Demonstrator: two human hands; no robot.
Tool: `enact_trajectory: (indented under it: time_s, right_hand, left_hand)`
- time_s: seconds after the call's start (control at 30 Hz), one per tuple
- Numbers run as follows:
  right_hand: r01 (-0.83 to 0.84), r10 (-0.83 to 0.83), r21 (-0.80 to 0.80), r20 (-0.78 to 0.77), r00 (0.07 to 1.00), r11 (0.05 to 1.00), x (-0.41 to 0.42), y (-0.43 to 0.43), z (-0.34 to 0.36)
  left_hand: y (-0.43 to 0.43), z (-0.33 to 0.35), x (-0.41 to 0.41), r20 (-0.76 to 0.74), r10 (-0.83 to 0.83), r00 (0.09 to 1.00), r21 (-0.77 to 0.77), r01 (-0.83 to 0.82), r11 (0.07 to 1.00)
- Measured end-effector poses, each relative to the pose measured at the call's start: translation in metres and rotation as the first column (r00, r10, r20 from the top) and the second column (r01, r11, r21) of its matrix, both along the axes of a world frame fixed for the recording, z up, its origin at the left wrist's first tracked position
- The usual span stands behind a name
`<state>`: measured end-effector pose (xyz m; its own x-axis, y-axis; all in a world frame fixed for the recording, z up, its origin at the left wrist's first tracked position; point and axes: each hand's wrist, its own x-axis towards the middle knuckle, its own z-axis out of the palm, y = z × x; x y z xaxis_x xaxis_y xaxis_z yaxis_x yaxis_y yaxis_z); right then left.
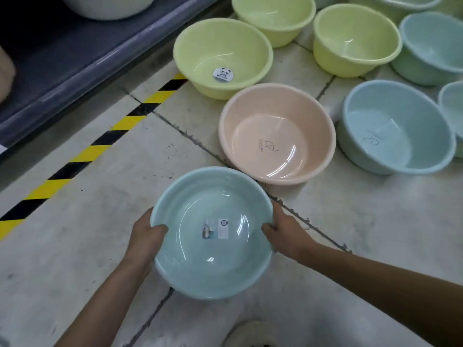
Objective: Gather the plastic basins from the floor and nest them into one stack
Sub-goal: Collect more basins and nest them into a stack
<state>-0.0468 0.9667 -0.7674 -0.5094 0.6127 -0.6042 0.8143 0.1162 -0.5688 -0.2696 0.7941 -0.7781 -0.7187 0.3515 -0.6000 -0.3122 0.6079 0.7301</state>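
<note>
Presently in hand: one pale blue-green round plastic basin (213, 269), mouth up, with a small printed label (216, 229) stuck to its inner bottom. You hold it low in front of you, over the grey concrete floor (75, 259). It looks lifted clear, though its underside is hidden. Concentric lines run round its inner wall, and I cannot tell whether it is one basin or several already nested.

Grip: your left hand (147, 237) clasps the left rim, thumb hooked over the edge into the bowl, fingers out of sight beneath. Your right hand (283, 234) clasps the right rim likewise.

Stock on the floor, all mouth up:
- one peach round plastic basin (275, 136), just beyond the held one and nearest to it;
- one yellow-green round plastic basin with a panda sticker (223, 46), behind the peach one;
- a second yellow-green basin (273, 18) and a third yellow-green basin (355, 38), farther back;
- one light blue round plastic basin (398, 131), right of the peach one;
- further blue-green basins at the right edge, partly cut off.

Other: black-and-yellow striped floor tape (100, 146) beside a dark blue low shelf (62, 51), upper left.

Step, as judged: carrying, with most of the gathering not yet done.

Next move, as judged: bring the held basin level over the peach basin, centre it, and lower it in. The peach basin looks wider, so it should serve as receiver.
</note>
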Motion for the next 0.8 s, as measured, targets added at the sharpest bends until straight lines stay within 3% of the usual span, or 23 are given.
enact_trajectory:
  time_s: [0.23, 0.43, 0.67, 0.8]
  right_hand:
    - [0.083, -0.084, -0.016, -0.044, 0.996, 0.996, -0.016, -0.001, -0.005]
    - [0.052, -0.049, 0.015, -0.184, 0.982, 0.999, -0.055, 0.024, 0.024]
    - [0.157, -0.132, 0.055, -0.323, 0.937, 0.986, -0.086, 0.114, 0.079]
    - [0.27, -0.217, 0.097, -0.371, 0.903, 0.958, -0.069, 0.173, 0.103]
  left_hand:
    - [-0.001, 0.007, -0.011, 0.012, 0.035, 0.999, 0.02, -0.035, 0.999]
    - [0.007, 0.052, -0.035, -0.026, 0.131, 0.991, 0.048, -0.13, 0.99]
    - [0.094, 0.115, -0.068, -0.095, 0.136, 0.986, 0.212, -0.113, 0.971]
    - [0.171, 0.135, -0.065, -0.103, 0.043, 0.994, 0.269, -0.014, 0.963]
